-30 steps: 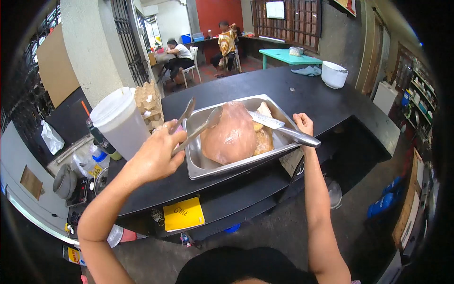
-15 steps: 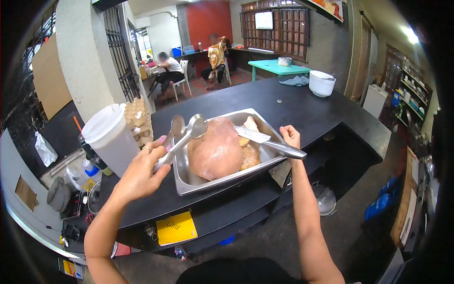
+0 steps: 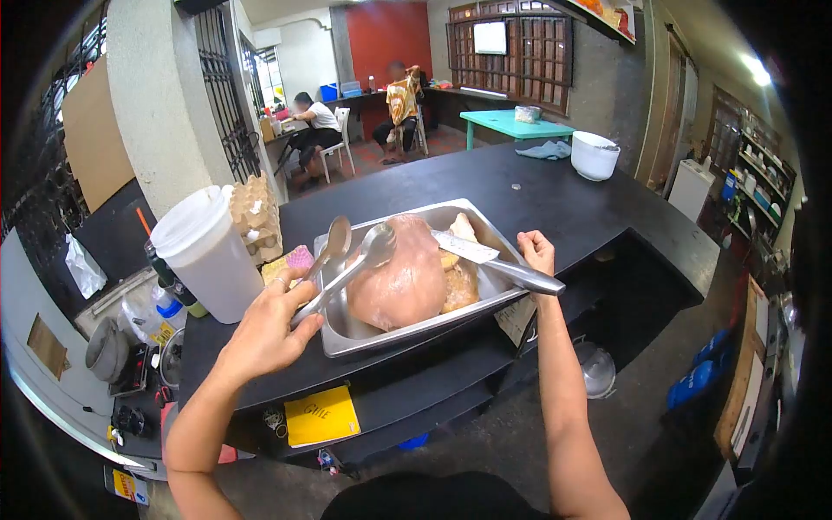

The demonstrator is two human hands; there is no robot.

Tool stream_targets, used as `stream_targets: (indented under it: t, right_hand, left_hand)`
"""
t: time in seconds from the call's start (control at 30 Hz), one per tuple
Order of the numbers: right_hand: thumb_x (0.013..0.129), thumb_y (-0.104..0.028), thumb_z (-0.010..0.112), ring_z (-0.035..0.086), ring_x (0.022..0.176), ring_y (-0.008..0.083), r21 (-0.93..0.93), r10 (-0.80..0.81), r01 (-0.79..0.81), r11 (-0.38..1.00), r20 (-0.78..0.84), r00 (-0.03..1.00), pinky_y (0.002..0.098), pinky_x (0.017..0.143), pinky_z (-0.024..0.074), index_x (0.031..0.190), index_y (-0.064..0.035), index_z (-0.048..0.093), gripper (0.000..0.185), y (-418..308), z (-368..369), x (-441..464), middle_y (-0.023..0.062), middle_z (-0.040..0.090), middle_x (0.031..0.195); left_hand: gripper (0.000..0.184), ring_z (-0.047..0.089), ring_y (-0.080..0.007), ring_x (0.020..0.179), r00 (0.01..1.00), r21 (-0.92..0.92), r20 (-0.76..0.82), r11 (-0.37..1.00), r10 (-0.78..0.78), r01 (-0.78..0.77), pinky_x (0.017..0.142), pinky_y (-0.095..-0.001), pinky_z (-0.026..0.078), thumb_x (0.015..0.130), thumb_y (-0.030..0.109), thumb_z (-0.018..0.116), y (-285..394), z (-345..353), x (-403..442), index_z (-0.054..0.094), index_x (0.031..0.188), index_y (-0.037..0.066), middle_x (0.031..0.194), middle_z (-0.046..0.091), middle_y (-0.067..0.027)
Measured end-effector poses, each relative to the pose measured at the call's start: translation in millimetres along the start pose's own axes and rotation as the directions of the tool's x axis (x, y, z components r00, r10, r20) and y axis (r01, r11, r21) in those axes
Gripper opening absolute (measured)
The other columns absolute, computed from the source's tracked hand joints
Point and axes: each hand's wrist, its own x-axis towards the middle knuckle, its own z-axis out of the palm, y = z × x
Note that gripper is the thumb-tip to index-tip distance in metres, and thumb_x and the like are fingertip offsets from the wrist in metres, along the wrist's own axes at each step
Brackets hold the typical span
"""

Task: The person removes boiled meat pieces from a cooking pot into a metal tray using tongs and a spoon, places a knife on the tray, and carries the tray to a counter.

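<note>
My left hand (image 3: 269, 334) is closed around the handles of metal serving tongs (image 3: 354, 270) with spoon-shaped ends, which are apart. The ends hang over the left side of a steel tray (image 3: 336, 342). A large, shiny, pale pink piece of raw meat (image 3: 400, 282) fills the tray's middle, with yellowish-brown pieces (image 3: 459, 286) beside it. A knife (image 3: 520, 276) lies across the tray's right side, its metal handle over my right wrist. My right hand (image 3: 537, 251) has curled fingers by the right rim; what they hold, if anything, is hidden.
The tray sits at the black counter's (image 3: 407, 178) near edge. Left of it stand a white lidded container (image 3: 208, 260), egg cartons (image 3: 256, 217) and a pink-yellow sponge (image 3: 299, 260). A white bowl (image 3: 595, 156) stands at the far right. Two people sit in the background.
The tongs have shifted right, and one spoon end now overlaps the meat. More of the sponge shows behind my left hand. My right hand stays beside the tray rim.
</note>
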Motion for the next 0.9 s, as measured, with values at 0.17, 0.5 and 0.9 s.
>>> stream_targets:
  t: [0.17, 0.5, 0.9]
  right_hand:
    - [0.085, -0.017, 0.057, 0.036, 0.053, 0.0025, -0.031, 0.024, -0.023, 0.999, 0.033, 0.999, 0.0205, 0.047, 0.0295, 0.07, -0.0065, 0.054, 0.019, -1, -2, 0, -0.0063, 0.044, 0.059]
    - [0.084, -0.015, 0.06, 0.035, 0.05, 0.0014, -0.01, -0.045, 0.045, 0.999, -0.011, 0.999, 0.0209, 0.044, 0.0274, 0.069, -0.0031, 0.055, 0.02, 3, 1, 0, -0.0065, 0.045, 0.056]
    - [0.085, -0.016, 0.059, 0.041, 0.058, 0.0031, -0.009, -0.042, 0.042, 0.999, 0.044, 0.998, 0.0201, 0.052, 0.0338, 0.072, -0.0021, 0.055, 0.019, 11, -3, 3, -0.0042, 0.049, 0.063]
  left_hand:
    - [0.025, 0.053, -0.0368, 0.097, 1.0, 0.009, 0.008, 1.0, 0.012, -0.012, 0.079, -0.0401, 0.043, 0.074, 0.009, 0.061, -3, 0, -1, 0.054, 0.096, -0.001, 0.117, 0.045, -0.0216]
    - [0.025, 0.05, -0.0365, 0.1, 1.0, 0.006, 0.019, 1.0, 0.025, -0.025, 0.082, -0.0396, 0.041, 0.075, 0.01, 0.06, -3, -1, -4, 0.054, 0.096, -0.001, 0.117, 0.046, -0.0212]
    - [0.027, 0.049, -0.0384, 0.103, 0.999, -0.018, 0.027, 0.999, 0.045, -0.045, 0.087, -0.039, 0.039, 0.075, 0.01, 0.06, -5, -5, -6, 0.053, 0.097, -0.004, 0.115, 0.048, -0.0229]
